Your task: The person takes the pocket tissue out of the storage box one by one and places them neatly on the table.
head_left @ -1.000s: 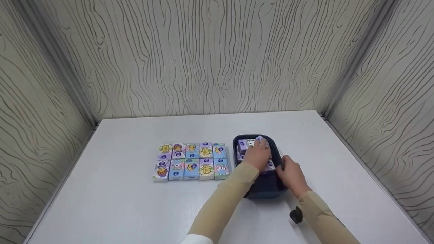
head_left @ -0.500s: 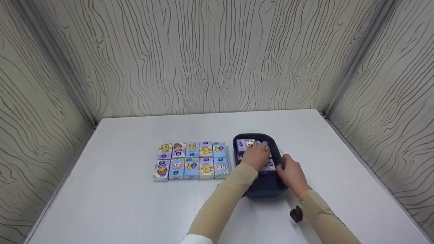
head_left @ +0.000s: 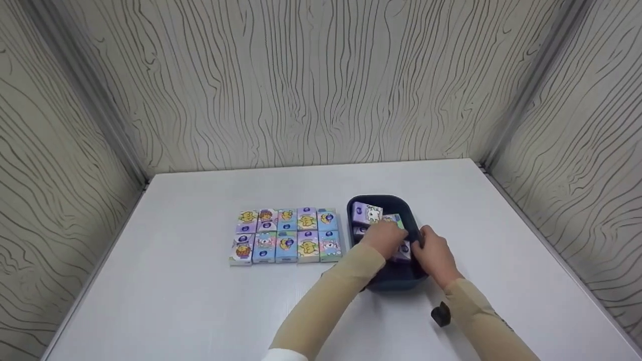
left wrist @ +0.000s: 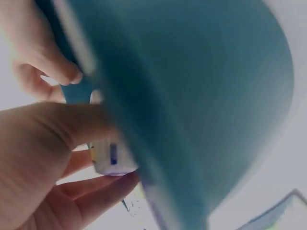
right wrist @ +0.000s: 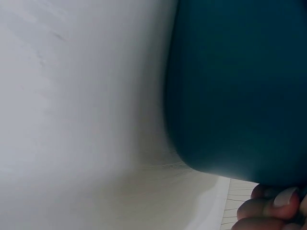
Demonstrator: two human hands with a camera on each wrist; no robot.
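My left hand (head_left: 385,238) reaches into a dark blue bin (head_left: 395,285) on the right half of the table. In the left wrist view its thumb and fingers pinch a small white-and-purple printed pack (left wrist: 114,158), partly behind the bin wall. Inside the bin lie several cartoon-printed packs, among them a purple one (head_left: 366,213) tilted at the far end. My right hand (head_left: 435,256) grips the bin's right rim, thumb toward the inside; its fingers (right wrist: 268,209) show at the bin's edge in the right wrist view.
Left of the bin, several purple, blue and pink packs (head_left: 286,245) lie flat in two neat rows. A small black object (head_left: 441,315) shows beside the right forearm. Wood-grain panels (head_left: 301,85) stand at the back and sides of the white table (head_left: 175,301).
My left hand has drawn a little nearer within the bin, uncovering packs at its far end; the purple pack there now sits askew. My right hand keeps its grip on the rim.
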